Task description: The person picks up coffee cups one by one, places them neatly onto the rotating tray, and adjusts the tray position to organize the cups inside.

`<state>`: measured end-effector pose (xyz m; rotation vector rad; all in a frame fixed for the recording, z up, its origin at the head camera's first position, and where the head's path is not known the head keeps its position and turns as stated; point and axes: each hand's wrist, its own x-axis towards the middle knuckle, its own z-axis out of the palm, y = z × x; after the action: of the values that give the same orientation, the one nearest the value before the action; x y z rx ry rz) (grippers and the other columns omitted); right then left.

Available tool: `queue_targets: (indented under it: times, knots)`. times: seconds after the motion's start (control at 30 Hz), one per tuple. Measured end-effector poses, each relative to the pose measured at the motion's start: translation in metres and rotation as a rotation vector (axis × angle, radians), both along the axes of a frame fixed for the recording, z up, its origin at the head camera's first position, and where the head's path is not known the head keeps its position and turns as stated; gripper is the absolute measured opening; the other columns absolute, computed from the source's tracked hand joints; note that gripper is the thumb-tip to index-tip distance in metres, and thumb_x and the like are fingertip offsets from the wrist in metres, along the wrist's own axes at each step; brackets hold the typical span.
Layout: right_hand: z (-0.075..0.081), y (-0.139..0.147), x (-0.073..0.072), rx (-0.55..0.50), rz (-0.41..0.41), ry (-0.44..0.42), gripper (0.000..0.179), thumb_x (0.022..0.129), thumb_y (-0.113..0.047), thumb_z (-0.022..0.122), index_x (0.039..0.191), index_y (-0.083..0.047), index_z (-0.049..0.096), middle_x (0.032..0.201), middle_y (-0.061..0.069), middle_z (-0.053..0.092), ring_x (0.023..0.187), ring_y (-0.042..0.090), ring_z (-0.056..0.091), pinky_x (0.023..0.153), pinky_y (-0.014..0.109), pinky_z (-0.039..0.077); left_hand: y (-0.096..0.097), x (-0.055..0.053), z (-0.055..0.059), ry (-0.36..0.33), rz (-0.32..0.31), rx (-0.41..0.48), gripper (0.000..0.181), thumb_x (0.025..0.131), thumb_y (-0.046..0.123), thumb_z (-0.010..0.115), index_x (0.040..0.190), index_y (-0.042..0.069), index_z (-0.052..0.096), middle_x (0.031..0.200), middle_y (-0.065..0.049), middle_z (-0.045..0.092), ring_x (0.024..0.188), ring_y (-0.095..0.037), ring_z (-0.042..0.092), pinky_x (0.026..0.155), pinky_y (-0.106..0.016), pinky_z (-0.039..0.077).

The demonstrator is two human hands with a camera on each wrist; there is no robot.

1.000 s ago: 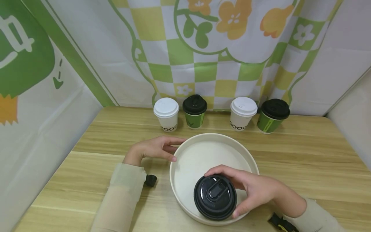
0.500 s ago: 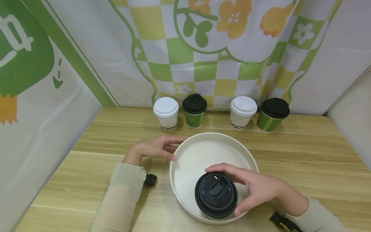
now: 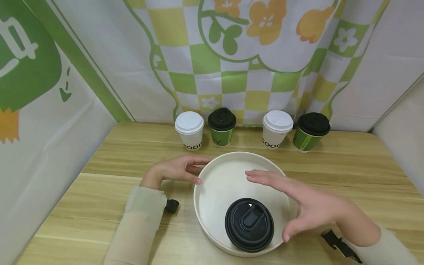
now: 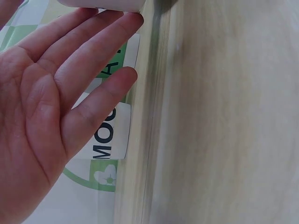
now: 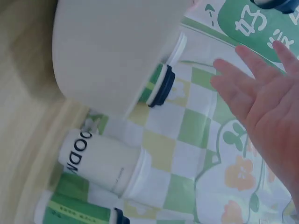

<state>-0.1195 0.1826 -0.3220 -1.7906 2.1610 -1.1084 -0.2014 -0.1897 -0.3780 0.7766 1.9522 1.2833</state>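
A round cream tray [image 3: 218, 221] with a raised rim lies on the wooden table. Near its front stands a cup with a black lid [image 3: 249, 225]; its body is hidden under the lid from above. My right hand [image 3: 308, 202] hovers over the tray's right side, fingers spread and apart from the cup. In the right wrist view that hand [image 5: 268, 102] holds nothing. My left hand [image 3: 179, 170] touches the tray's left rim with straight, relaxed fingers. The left wrist view shows its fingertips against the pale tray edge [image 4: 107, 3].
Behind the tray stand a white-lidded cup [image 3: 190, 130], a black-lidded green cup [image 3: 222, 127], another white cup [image 3: 277, 129] and another green cup [image 3: 311, 131]. A printed curtain [image 3: 235, 81] hangs at the table's back edge [image 3: 149, 123].
My right hand has let go of the black-lidded cup, opened its fingers and drawn away to the right. The cup now stands in the tray, slightly further right. My left hand stays at the rim.
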Motion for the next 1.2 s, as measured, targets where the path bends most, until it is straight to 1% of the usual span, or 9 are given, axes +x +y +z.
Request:
queue_targets:
  times: [0.17, 0.2, 0.3, 0.37, 0.43, 0.6, 0.77, 0.97, 1.2]
  knots:
    - [0.011, 0.004, -0.001, 0.029, -0.117, 0.112, 0.098, 0.086, -0.072, 0.053, 0.153, -0.003, 0.033, 0.163, 0.014, 0.027, 0.153, 0.031, 0.021, 0.123, 0.017, 0.012, -0.001, 0.0, 0.001, 0.007, 0.0, -0.005, 0.079, 0.086, 0.005, 0.074, 0.154, 0.003, 0.034, 0.158, -0.016, 0.039, 0.14, -0.038, 0.045, 0.108, -0.044, 0.048]
    - [0.013, 0.005, -0.001, 0.046, -0.151, 0.133, 0.098, 0.086, -0.073, 0.051, 0.154, -0.005, 0.033, 0.164, 0.014, 0.026, 0.153, 0.032, 0.02, 0.124, 0.022, 0.014, -0.001, 0.0, 0.0, 0.008, -0.001, -0.006, 0.078, 0.086, 0.005, 0.074, 0.154, 0.003, 0.034, 0.158, -0.016, 0.039, 0.14, -0.038, 0.045, 0.108, -0.044, 0.047]
    - [0.017, 0.007, -0.003, 0.107, -0.258, 0.185, 0.097, 0.086, -0.077, 0.048, 0.156, -0.012, 0.032, 0.166, 0.011, 0.019, 0.155, 0.032, 0.014, 0.122, 0.051, 0.023, -0.001, 0.0, -0.001, 0.011, 0.0, -0.009, 0.078, 0.087, 0.005, 0.074, 0.154, 0.003, 0.034, 0.158, -0.015, 0.039, 0.14, -0.038, 0.045, 0.108, -0.044, 0.047]
    - [0.019, 0.009, -0.004, 0.157, -0.32, 0.222, 0.098, 0.084, -0.08, 0.048, 0.157, -0.016, 0.03, 0.168, 0.007, 0.015, 0.155, 0.033, 0.01, 0.113, 0.069, 0.026, -0.001, 0.0, -0.001, 0.011, 0.002, -0.009, 0.078, 0.087, 0.005, 0.074, 0.154, 0.003, 0.034, 0.158, -0.015, 0.039, 0.14, -0.038, 0.045, 0.108, -0.044, 0.047]
    - [0.019, 0.009, -0.006, 0.206, -0.374, 0.254, 0.101, 0.081, -0.082, 0.05, 0.158, -0.02, 0.029, 0.169, 0.005, 0.012, 0.156, 0.033, 0.005, 0.104, 0.079, 0.026, -0.001, 0.0, -0.001, 0.013, -0.001, -0.008, 0.078, 0.087, 0.005, 0.074, 0.154, 0.003, 0.034, 0.158, -0.015, 0.038, 0.14, -0.038, 0.045, 0.109, -0.044, 0.047]
    - [0.019, 0.012, -0.011, 0.283, -0.464, 0.328, 0.11, 0.07, -0.085, 0.059, 0.158, -0.027, 0.027, 0.169, 0.004, 0.006, 0.155, 0.037, -0.003, 0.106, 0.082, 0.019, -0.001, -0.001, -0.001, 0.02, -0.011, -0.002, 0.078, 0.087, 0.004, 0.074, 0.154, 0.003, 0.034, 0.158, -0.015, 0.038, 0.14, -0.038, 0.045, 0.109, -0.044, 0.047]
    - [0.019, 0.014, -0.017, 0.35, -0.539, 0.393, 0.117, 0.062, -0.087, 0.063, 0.158, -0.032, 0.025, 0.169, 0.004, -0.001, 0.154, 0.038, -0.012, 0.106, 0.084, 0.009, 0.0, -0.001, -0.002, 0.013, -0.013, 0.001, 0.077, 0.087, 0.003, 0.073, 0.153, 0.003, 0.034, 0.158, -0.015, 0.039, 0.14, -0.038, 0.045, 0.11, -0.044, 0.046]
    - [0.022, 0.017, -0.025, 0.431, -0.638, 0.511, 0.121, 0.057, -0.088, 0.064, 0.158, -0.035, 0.022, 0.169, 0.006, -0.006, 0.153, 0.038, -0.018, 0.11, 0.082, 0.002, -0.001, 0.0, -0.002, 0.007, -0.013, 0.008, 0.077, 0.087, 0.003, 0.072, 0.154, 0.003, 0.034, 0.158, -0.016, 0.038, 0.14, -0.038, 0.045, 0.11, -0.045, 0.046]
    - [0.023, 0.023, -0.032, 0.501, -0.719, 0.516, 0.124, 0.056, -0.087, 0.066, 0.159, -0.035, 0.02, 0.168, 0.007, -0.013, 0.151, 0.037, -0.024, 0.108, 0.083, -0.003, -0.001, -0.001, -0.002, -0.012, -0.015, 0.014, 0.077, 0.087, 0.004, 0.073, 0.154, 0.003, 0.033, 0.158, -0.015, 0.038, 0.14, -0.038, 0.045, 0.109, -0.043, 0.047]
